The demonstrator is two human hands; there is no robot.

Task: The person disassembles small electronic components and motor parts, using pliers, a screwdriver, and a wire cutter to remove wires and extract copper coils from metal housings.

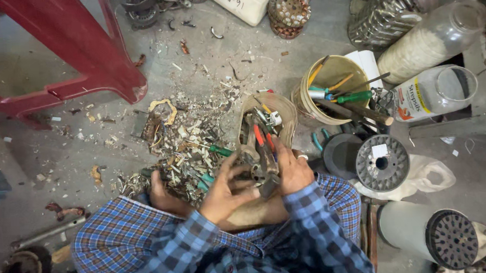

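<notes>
I sit on the floor in a blue checked shirt. My left hand (226,190) and my right hand (292,170) meet in front of me around a small dark metal part (265,180). The right hand's fingers are closed on it. My left hand's fingers curl against its left side. Just beyond the hands stands a tan open container (283,114) of hand tools, with red-handled pliers (262,143) sticking out towards my fingers. A green-handled screwdriver (219,150) lies to its left. What looks like my bare foot (162,197) rests by the scrap.
A heap of metal and wire scraps (180,142) covers the floor ahead left. A red plastic stool (80,48) stands far left. At right are a yellow bucket of tools (328,75), clear plastic jars (435,92), a grey spool (382,162) and a ribbed cylinder (430,233).
</notes>
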